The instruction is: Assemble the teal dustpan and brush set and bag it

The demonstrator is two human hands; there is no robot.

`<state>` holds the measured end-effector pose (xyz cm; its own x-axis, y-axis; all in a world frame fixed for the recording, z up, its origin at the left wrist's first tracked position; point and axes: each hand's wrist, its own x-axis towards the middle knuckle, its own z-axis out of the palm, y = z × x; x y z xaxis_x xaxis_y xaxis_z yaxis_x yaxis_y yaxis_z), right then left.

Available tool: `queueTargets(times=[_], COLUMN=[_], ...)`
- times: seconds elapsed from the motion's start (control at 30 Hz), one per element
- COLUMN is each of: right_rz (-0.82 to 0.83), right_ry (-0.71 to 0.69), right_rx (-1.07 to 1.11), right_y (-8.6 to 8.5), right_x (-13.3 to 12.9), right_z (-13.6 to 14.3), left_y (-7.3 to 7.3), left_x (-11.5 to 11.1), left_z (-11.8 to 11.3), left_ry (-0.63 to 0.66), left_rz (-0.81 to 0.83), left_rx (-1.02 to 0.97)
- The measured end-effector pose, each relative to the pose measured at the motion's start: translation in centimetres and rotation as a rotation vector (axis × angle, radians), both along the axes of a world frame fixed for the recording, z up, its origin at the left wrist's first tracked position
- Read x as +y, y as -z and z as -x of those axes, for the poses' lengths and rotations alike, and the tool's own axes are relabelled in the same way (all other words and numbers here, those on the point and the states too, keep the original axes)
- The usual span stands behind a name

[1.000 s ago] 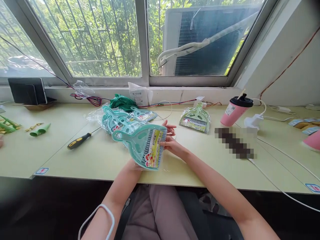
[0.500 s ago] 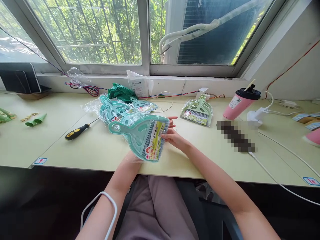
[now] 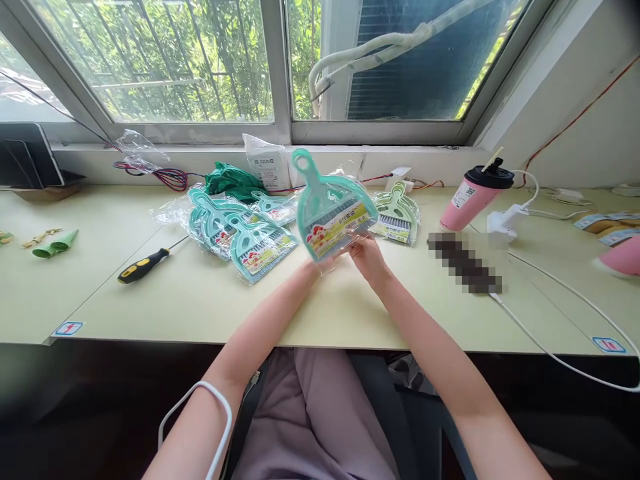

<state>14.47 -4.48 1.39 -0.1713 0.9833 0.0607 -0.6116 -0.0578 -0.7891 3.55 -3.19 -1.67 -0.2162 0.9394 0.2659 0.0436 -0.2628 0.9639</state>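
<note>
Basically, teal plastic dustpan-and-brush set in clear wrapper (image 3: pixel 333 213) held upright above desk, bottom edge pinched by left hand (image 3: pixel 320 261) and right hand (image 3: pixel 367 257), fingers closed. Slick wrapper gripped low: could get dropped onto wrapped sets (image 3: pixel 250 237) left of hands.

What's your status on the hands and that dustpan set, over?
Left hand and right hand both grip the bagged teal dustpan set, raised, handle up. Stack of bagged sets left; light green set behind. Nothing blocking.
</note>
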Motion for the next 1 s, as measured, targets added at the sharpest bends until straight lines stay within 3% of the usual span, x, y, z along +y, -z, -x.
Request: queueTargets(times=[0.17,0.3,0.47,0.63,1.0], right_rz=[0.018,0.118,0.115,0.083,0.177], right_ry=[0.205,0.293,0.257,0.194,0.278], right_rx=[0.116,0.149,0.13,0.114,0.023], right_y=[1.3,2.0,2.6,2.7,2.6], right_x=[3.0,3.9,4.0,3.9,4.1], right_z=[-2.0,-2.3,-2.0,-1.7,-1.5], left_y=[-1.7,-1.6,-0.7,-0.5,-0.6], left_x=[1.1,0.9,1.2,1.3,0.9], left_z=[2.2,3.4,3.4,3.4,2.8], left_ry=[0.284,0.376,0.256,0.104,0.085], left_rz=[0.07,0.059,0.125,0.117,0.083], left_rx=[-0.347,-0.391,-0.267,-0.269,-0.24])
